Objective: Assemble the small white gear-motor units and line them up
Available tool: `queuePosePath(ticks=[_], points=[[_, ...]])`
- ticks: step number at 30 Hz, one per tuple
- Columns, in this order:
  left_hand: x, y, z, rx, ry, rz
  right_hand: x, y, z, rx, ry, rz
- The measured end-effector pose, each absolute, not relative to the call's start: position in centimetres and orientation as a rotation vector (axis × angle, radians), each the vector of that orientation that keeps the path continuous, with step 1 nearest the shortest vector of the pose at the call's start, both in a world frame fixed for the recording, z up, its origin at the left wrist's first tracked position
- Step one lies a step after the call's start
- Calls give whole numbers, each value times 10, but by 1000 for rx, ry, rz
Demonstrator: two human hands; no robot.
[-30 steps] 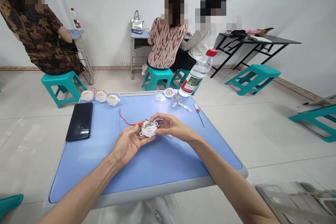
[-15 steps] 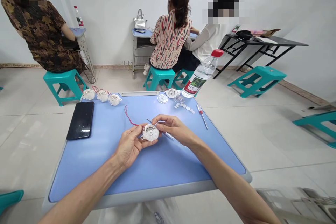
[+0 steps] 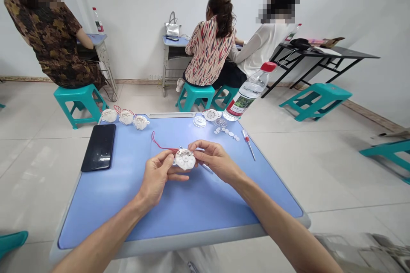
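Note:
Over the middle of the desk, my left hand point(image 3: 155, 179) grips a round white plastic casing point(image 3: 185, 160) between thumb and fingers at its left side. A red cord point(image 3: 156, 142) trails from the casing to the upper left. My right hand point(image 3: 214, 158) pinches the casing's right edge with thumb and index finger. Round parts show in the casing's open face, too small to make out. Beneath my right hand lies a thin tool point(image 3: 207, 168), partly hidden, its narrow tip showing beyond the casing.
A phone point(image 3: 98, 147) lies at left, near several white casings point(image 3: 126, 117) with red cords. A water bottle point(image 3: 246, 96), a clear disc point(image 3: 200, 122) and small white discs point(image 3: 231, 134) sit at back right. A screwdriver point(image 3: 249, 145) lies by the right edge. People sit beyond.
The casing has shifted slightly right and turned a little in my hands. My left fingers have moved toward its left edge, and the lower fingers stretch out below it.

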State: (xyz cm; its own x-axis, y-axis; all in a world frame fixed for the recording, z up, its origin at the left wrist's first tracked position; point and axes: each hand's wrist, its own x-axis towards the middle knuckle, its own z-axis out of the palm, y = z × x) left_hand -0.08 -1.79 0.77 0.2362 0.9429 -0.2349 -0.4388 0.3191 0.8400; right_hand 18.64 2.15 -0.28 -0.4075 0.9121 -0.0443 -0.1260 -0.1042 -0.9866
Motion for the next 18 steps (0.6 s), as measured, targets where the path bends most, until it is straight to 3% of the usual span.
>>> queuePosePath(ticks=[11,18], points=[[-2,-18,4,813,848,1098,189,23,-2,-940,-1283,1651],[0,-16,0,550,684,989,188,23,3,-963,-1289,1656]])
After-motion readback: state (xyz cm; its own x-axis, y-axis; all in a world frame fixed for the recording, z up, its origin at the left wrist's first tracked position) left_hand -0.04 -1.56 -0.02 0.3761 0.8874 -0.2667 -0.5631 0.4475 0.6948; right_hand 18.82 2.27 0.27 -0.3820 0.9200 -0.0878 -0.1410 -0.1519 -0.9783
